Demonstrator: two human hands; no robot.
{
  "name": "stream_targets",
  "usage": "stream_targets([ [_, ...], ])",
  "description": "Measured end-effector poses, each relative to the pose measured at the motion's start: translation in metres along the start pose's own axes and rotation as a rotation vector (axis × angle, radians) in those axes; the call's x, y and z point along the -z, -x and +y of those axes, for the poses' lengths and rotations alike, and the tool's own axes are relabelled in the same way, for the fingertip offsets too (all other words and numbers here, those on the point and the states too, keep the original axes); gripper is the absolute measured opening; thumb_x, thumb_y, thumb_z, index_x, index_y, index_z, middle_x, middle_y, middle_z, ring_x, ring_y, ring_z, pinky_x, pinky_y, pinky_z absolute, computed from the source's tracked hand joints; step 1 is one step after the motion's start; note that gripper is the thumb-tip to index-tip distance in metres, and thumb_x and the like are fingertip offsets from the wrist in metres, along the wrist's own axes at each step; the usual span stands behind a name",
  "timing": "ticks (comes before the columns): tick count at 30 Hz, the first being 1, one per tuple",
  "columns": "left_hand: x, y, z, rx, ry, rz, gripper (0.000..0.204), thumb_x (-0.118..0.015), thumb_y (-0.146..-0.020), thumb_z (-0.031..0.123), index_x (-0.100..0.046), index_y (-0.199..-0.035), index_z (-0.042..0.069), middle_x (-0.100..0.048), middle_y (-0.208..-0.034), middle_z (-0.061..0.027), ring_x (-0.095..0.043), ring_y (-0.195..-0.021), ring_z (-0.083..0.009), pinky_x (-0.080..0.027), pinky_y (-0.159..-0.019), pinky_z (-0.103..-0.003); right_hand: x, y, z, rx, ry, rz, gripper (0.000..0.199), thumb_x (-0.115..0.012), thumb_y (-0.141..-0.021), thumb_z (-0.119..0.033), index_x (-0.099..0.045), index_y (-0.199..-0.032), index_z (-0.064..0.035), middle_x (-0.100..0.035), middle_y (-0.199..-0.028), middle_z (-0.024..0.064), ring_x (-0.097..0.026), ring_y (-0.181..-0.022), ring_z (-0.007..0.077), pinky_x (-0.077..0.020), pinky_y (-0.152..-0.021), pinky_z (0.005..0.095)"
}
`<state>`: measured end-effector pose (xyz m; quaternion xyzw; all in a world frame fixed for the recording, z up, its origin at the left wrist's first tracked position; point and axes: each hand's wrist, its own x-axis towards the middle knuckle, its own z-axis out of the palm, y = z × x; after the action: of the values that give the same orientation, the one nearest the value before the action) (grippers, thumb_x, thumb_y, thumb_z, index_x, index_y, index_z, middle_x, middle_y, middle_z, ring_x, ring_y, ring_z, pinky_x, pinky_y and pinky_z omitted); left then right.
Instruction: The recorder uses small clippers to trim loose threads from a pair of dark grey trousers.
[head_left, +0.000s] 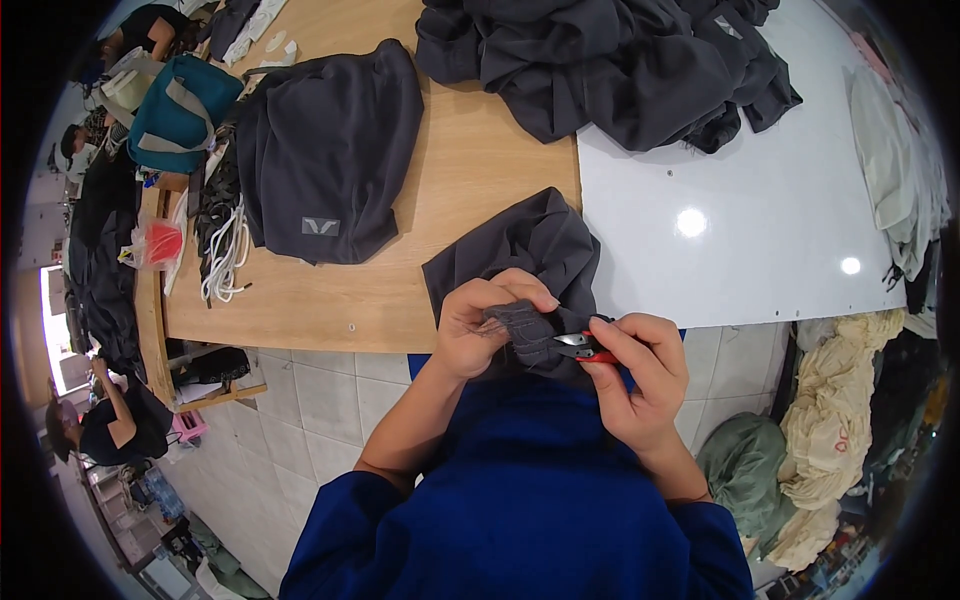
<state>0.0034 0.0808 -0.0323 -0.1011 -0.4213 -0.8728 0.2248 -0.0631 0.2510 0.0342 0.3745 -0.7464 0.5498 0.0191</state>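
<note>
My left hand (478, 325) is closed on the gathered edge of a dark grey garment (545, 235), pinching a stitched part with loose threads. The rest of the cloth lies over the table's front edge. In my right hand (640, 375) are small thread snips (575, 343) with red handles, held between thumb and fingers. Their metal blades point left and meet the cloth beside my left fingers. Whether a thread lies between the blades is too small to tell.
A folded dark grey garment (330, 160) lies on the wooden table (480, 140) at left. More dark cloth (620, 70) is heaped at the back. White cords (228, 250) and a teal bag (182, 112) are farther left. Cream cloth bundles (830, 420) stand at right. Other people are at left.
</note>
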Motion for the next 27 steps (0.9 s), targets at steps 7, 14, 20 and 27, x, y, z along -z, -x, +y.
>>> stream_targets([
  [7, -0.002, 0.0, -0.001, -0.006, -0.025, -0.009, 0.014, -0.06, -0.084, 0.003, -0.056, -0.097, 0.004, -0.063, -0.103, -0.0199, -0.056, -0.101, -0.028, -0.045, -0.088, -0.039, -0.001, -0.001, -0.001, 0.021, 0.043, 0.012, 0.034, -0.074, -0.067, -0.003, -0.067, -0.101, -0.0019, -0.057, -0.087, 0.0085, -0.054, -0.071, 0.0184, -0.0435, -0.058, 0.0244],
  [14, -0.001, -0.001, -0.001, -0.007, -0.016, 0.004, 0.012, -0.06, -0.085, 0.005, -0.055, -0.096, 0.003, -0.062, -0.104, -0.0208, -0.056, -0.102, -0.0278, -0.045, -0.088, -0.039, -0.001, 0.001, 0.0, 0.011, 0.024, 0.007, 0.034, -0.074, -0.068, -0.002, -0.067, -0.102, -0.0014, -0.057, -0.088, 0.009, -0.054, -0.072, 0.0183, -0.0438, -0.059, 0.0245],
  [20, 0.0, 0.001, -0.003, 0.0, -0.021, 0.017, 0.014, -0.059, -0.084, 0.002, -0.054, -0.097, 0.003, -0.061, -0.105, -0.0221, -0.055, -0.103, -0.0281, -0.045, -0.088, -0.039, -0.007, 0.001, -0.002, -0.014, 0.014, 0.018, 0.035, -0.072, -0.072, -0.001, -0.065, -0.106, -0.0004, -0.055, -0.092, 0.0103, -0.054, -0.074, 0.0188, -0.0449, -0.061, 0.0243],
  [27, 0.001, -0.002, -0.002, -0.019, -0.076, 0.016, 0.015, -0.059, -0.084, 0.005, -0.054, -0.099, 0.003, -0.06, -0.107, -0.0233, -0.055, -0.104, -0.0287, -0.045, -0.09, -0.04, -0.011, 0.005, -0.002, -0.168, -0.098, -0.007, 0.036, -0.07, -0.073, 0.002, -0.063, -0.108, 0.0006, -0.052, -0.096, 0.0107, -0.054, -0.078, 0.0171, -0.045, -0.064, 0.0232],
])
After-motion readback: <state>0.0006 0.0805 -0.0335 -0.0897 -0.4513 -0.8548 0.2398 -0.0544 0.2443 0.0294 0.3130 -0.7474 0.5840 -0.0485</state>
